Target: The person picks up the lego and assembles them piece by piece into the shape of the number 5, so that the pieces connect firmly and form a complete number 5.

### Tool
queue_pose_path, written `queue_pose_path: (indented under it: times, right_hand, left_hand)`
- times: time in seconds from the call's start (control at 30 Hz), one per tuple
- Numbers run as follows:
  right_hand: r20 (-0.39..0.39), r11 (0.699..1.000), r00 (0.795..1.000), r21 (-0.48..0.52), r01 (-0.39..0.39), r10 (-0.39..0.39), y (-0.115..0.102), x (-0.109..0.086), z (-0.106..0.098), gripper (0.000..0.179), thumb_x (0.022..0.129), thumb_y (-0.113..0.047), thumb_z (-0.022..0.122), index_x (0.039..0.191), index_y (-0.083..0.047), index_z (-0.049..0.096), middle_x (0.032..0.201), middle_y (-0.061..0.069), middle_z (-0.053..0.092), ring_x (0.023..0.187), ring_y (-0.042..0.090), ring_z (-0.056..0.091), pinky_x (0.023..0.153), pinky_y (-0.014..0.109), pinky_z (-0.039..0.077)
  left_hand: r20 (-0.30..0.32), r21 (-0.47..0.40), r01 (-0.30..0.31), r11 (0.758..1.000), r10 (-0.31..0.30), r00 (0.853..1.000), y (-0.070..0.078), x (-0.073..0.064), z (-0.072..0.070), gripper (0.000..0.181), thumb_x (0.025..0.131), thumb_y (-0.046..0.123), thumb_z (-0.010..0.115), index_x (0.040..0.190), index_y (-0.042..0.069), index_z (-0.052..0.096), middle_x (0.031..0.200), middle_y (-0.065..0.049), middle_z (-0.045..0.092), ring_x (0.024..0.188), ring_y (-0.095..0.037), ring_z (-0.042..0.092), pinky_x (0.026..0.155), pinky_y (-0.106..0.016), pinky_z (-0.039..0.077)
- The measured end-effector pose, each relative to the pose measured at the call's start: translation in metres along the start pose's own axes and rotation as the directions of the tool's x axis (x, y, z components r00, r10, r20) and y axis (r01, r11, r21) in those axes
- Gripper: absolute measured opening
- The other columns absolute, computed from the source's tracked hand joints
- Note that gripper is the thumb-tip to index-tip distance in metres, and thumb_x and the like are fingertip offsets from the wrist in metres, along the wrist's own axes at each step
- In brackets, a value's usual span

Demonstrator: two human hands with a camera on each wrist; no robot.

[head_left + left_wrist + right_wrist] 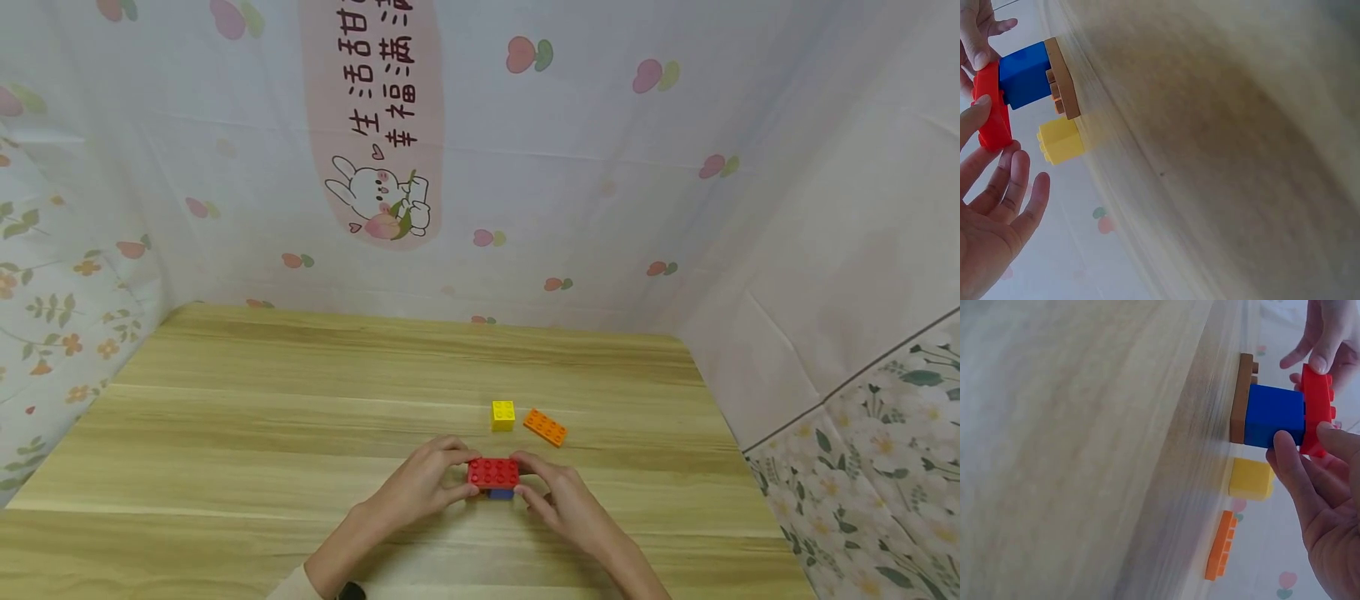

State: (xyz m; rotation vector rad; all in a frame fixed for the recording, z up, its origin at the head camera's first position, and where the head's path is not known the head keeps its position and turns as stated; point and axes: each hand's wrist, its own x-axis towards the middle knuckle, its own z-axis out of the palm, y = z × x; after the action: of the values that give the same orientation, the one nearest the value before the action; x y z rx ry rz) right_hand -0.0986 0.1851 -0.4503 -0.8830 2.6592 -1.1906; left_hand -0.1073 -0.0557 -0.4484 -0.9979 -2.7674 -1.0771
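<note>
Wood-grain counter (225, 433) spans the head view's lower half; at lower centre, left hand (426, 482) and right hand (561, 492) pinch opposite ends of a red brick (493, 472), judged light, rigid, slightly slick, best held by its end walls.

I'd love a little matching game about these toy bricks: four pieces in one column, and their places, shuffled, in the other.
Pieces:
1. Yellow brick
2. Red brick
3. Brown piece
4. Blue brick

Places:
A. Held by the left hand and right hand
B. Between the red brick and the brown piece
C. Beside the flat orange piece
D. Beneath the blue brick

Right pairs: 1-C, 2-A, 3-D, 4-B
</note>
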Motion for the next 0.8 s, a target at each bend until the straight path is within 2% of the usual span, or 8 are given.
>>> queue_pose_path:
  times: [0.23, 0.47, 0.8]
  right_hand:
    - [-0.003, 1.000, 1.000, -0.013, 0.004, -0.004, 0.0017, -0.0004, 0.0023, 0.042, 0.096, -0.023, 0.054, 0.127, 0.004, 0.052, 0.112, 0.013, 0.064, 0.088, 0.014, 0.064, 0.057, 0.016, 0.051]
    - [-0.017, 1.000, 1.000, -0.001, 0.017, -0.017, 0.0030, -0.0003, 0.0036, 0.042, 0.095, -0.022, 0.054, 0.127, 0.004, 0.052, 0.111, 0.013, 0.064, 0.083, 0.013, 0.065, 0.056, 0.016, 0.051]
    - [-0.024, 0.999, 0.999, 0.011, 0.031, -0.031, 0.0044, -0.0005, 0.0035, 0.042, 0.095, -0.021, 0.054, 0.127, 0.005, 0.052, 0.113, 0.015, 0.063, 0.088, 0.017, 0.065, 0.058, 0.016, 0.051]
  left_hand:
    - [0.005, -0.014, 0.014, 1.000, -0.013, 1.000, -0.0022, -0.0013, 0.0033, 0.037, 0.083, 0.024, 0.071, 0.114, 0.003, 0.066, 0.102, 0.001, 0.061, 0.094, -0.012, 0.056, 0.080, -0.026, 0.050]
    - [0.024, -0.004, 0.041, 0.999, -0.041, 0.999, -0.0010, -0.0020, 0.0021, 0.038, 0.084, 0.025, 0.071, 0.115, 0.004, 0.065, 0.105, 0.001, 0.060, 0.098, -0.013, 0.056, 0.084, -0.027, 0.049]
    - [0.022, -0.028, 0.037, 0.999, -0.036, 0.999, 0.0011, -0.0012, 0.0004, 0.038, 0.084, 0.021, 0.071, 0.115, 0.002, 0.064, 0.105, -0.001, 0.061, 0.098, -0.014, 0.056, 0.083, -0.027, 0.049]
